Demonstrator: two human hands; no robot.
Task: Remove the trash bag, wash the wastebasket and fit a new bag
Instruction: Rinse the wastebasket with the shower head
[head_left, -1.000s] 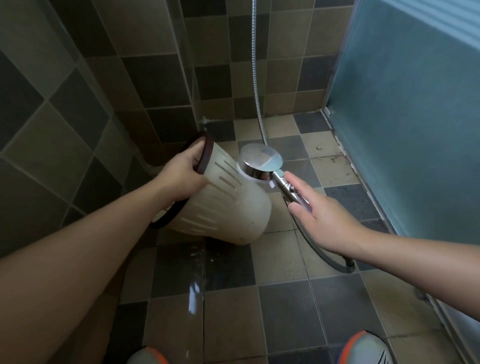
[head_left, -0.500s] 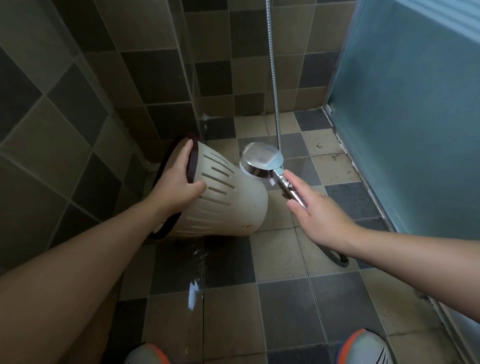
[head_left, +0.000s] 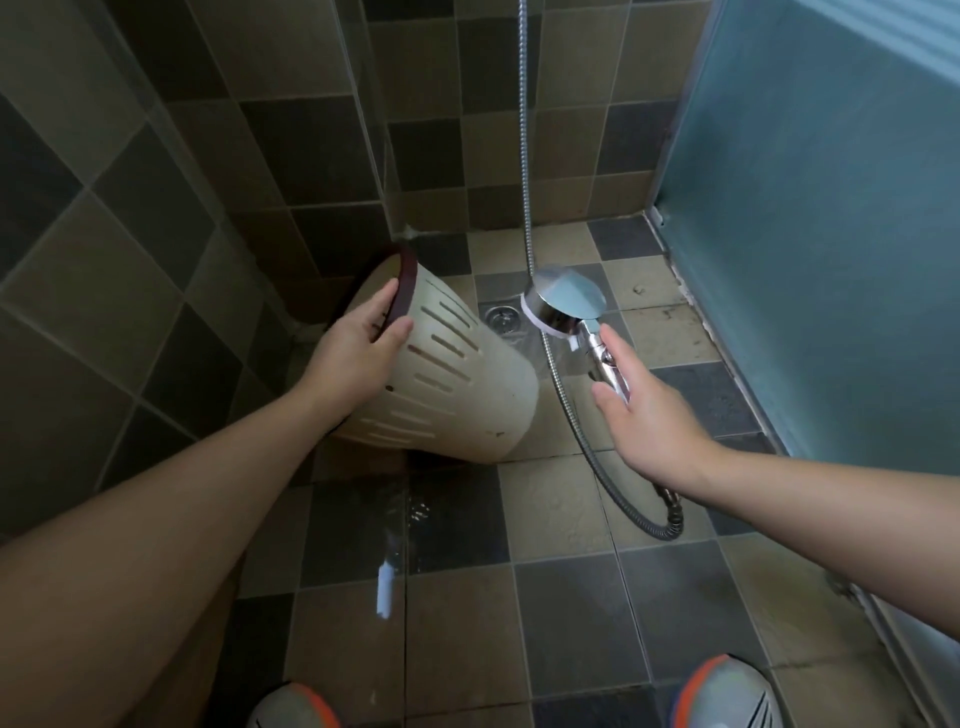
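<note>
One wastebasket (head_left: 447, 379), bagless, hangs tilted over the wet floor (head_left: 561, 499) near the wall corner, my left hand (head_left: 358, 358) gripping its dark rim. My right hand (head_left: 644, 415) curls loosely round the shower head (head_left: 563, 304) handle. Wet plastic could slip; spray may hit my shoes (head_left: 727, 693). The head has pulled off the basket since a second ago

no readable text, labels, brands, numbers or signs on anything in view
</note>
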